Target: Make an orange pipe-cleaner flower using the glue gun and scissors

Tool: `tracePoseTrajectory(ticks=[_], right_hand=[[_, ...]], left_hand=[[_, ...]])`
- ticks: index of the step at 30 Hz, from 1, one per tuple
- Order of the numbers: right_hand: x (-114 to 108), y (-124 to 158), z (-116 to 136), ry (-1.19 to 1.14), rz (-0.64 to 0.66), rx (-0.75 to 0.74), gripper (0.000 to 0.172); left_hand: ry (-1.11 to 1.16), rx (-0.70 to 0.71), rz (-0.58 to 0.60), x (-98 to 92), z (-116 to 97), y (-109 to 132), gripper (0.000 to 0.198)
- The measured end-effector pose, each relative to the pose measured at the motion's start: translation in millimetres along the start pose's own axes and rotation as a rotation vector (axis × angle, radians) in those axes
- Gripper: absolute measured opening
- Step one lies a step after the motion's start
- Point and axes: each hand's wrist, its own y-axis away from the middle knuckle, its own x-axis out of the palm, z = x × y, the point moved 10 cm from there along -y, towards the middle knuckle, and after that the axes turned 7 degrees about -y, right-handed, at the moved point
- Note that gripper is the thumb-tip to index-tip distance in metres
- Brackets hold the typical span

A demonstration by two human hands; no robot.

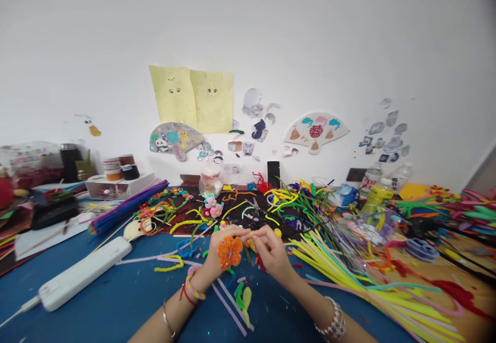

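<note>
Holds both hands up close together above the blue table (147, 296), near the middle. Pinches a small yellow piece (250, 234) between thumb and fingers of the right hand (274, 255). Has the left hand (213, 250) curled, with fingertips at the same piece; cannot tell whether gripping it. Has an orange flower (229, 253) right in front of the left hand; cannot make out how attached. Wears a silver bangle (166, 318) on the left, a beaded bracelet (335, 323) on the right. Has green leaves (247, 298) lying between the forearms, a white case (85, 273) with a cord to the left, yellow stems (349, 276) to the right, and a pink flower (215, 209) farther back.
</note>
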Motion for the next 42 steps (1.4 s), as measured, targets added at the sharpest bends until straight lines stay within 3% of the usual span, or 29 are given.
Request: tracePoseTrajectory(ticks=[9,17,27,31,36,42], right_hand=[[0.1,0.3,0.1,0.016,-0.002,-0.003,0.021],[1.8,1.2,-0.5,0.012,0.009,0.005,0.020],[-1.1,0.1,7.8,0.058,-0.019,-0.051,0.016],[-1.2,-0.3,8.4,0.087,-0.019,-0.068,0.015],[-6.1,-2.9,8.6,0.171,-0.042,-0.071,0.014],[-16.3,-9.3,34.1,0.348,-0.069,-0.282,0.007]], left_hand=[[-0.005,0.035,0.051,2.3,2.2,0.7,0.016],[-0.048,0.024,0.018,-1.3,-7.9,-3.2,0.013],[-0.135,-0.106,0.041,-4.9,-18.4,-6.7,0.010],[-0.068,-0.221,0.082,-0.7,-7.8,-5.0,0.010],[0.063,-0.374,0.210,17.7,18.0,2.2,0.016],[0.179,-0.436,0.322,28.1,22.7,3.9,0.023]])
